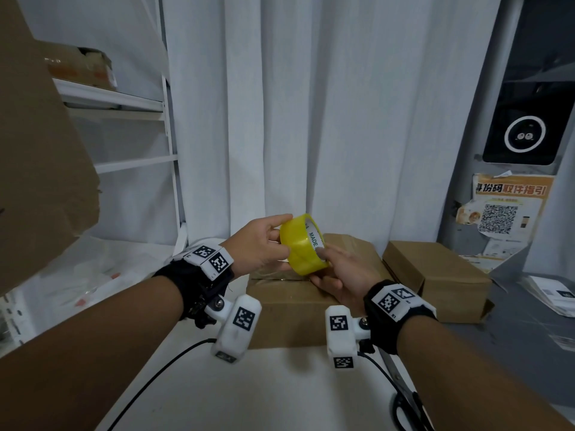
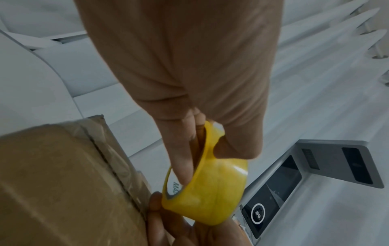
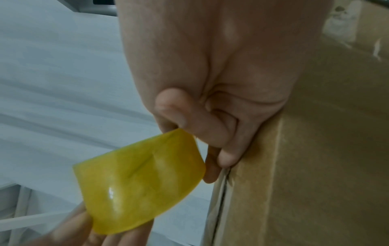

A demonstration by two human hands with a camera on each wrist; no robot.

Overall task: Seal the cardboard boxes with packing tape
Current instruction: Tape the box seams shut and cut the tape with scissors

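On the white desk [image 1: 273, 390], 2 cardboard boxes sit side by side: the nearer box [image 1: 289, 309] under the hands, the second box [image 1: 441, 278] to its right. Above the nearer box, both hands grasp the yellow tape roll [image 1: 303, 245]: left hand [image 1: 261, 247] curled around its outer face, right hand [image 1: 345, 275] with a finger inside the core.

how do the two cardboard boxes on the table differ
The near box sits right under the tape roll held by the left hand and right hand; the far box sits off to the right, untouched. The near box shows glossy clear tape along its top seam; the far box's top looks plain. Both are brown, closed and flat on the table.
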